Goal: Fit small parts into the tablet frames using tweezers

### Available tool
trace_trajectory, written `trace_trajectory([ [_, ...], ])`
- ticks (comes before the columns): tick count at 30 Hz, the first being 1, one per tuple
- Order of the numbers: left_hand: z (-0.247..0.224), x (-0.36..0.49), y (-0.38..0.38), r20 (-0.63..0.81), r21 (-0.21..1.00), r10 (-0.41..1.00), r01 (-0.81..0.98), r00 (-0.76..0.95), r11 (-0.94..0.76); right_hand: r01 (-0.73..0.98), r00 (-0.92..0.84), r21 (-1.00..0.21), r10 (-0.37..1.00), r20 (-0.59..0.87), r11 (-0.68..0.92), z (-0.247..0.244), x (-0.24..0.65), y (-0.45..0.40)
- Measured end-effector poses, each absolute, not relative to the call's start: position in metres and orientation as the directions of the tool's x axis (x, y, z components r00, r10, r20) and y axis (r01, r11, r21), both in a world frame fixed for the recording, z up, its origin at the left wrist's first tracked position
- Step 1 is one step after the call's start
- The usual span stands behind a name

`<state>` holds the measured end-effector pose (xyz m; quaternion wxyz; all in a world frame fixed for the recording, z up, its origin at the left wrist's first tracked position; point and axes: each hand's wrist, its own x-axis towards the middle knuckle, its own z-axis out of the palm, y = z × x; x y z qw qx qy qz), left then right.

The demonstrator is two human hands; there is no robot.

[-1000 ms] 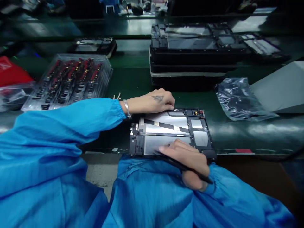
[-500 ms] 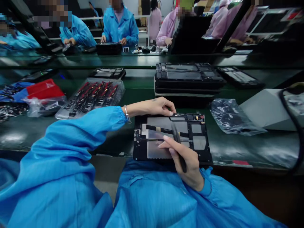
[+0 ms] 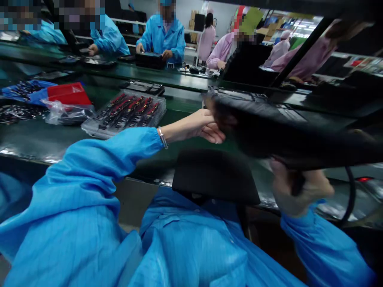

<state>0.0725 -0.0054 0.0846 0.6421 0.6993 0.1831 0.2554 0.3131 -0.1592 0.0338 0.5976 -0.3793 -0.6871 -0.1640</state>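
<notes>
Head view. The right hand point(image 3: 302, 193), raised at the right above the table's near edge, is closed beneath a dark slab point(image 3: 293, 135) and supports it from below; a short dark object point(image 3: 297, 182) shows at its fingers, too blurred to name. The slab is held aloft and tilted, its right end reaching the picture's edge. The left hand point(image 3: 203, 127) has its fingers loosely bent, with little space between them, at the slab's left end; whether it grips or merely touches cannot be told. The left arm extends forward and inward, a bracelet point(image 3: 163, 137) at the wrist; the right forearm rises from the lower right. Beneath the hands, a flat black panel point(image 3: 215, 175) lies across the near edge of the table point(image 3: 26, 139). Motion blur obscures the slab's surface and the right fingers; the slab partly covers the devices behind it.
</notes>
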Motion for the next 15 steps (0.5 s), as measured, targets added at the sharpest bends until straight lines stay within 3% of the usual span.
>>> trace_trajectory([
  [2, 0.089, 0.068, -0.023, 0.209, 0.978, 0.591, -0.157, 0.779, -0.14, 0.59, 0.364, -0.465, 0.296, 0.883, 0.66, 0.041, 0.299, -0.159],
  [4, 0.095, 0.063, -0.04, 0.303, 0.948, 0.588, -0.173, 0.75, -0.268, 0.344, 0.514, -0.646, 0.439, 0.737, 0.681, 0.049, 0.289, -0.161],
  [8, 0.1, 0.06, -0.061, 0.39, 0.892, 0.648, -0.095, 0.655, -0.441, 0.02, 0.55, -0.853, 0.707, 0.446, 0.522, 0.059, 0.284, -0.172],
  [15, 0.074, 0.069, -0.058, 0.164, 0.986, 0.784, -0.108, 0.598, -0.124, -0.243, 0.477, -0.961, 0.879, -0.001, 0.131, 0.054, 0.285, -0.175],
])
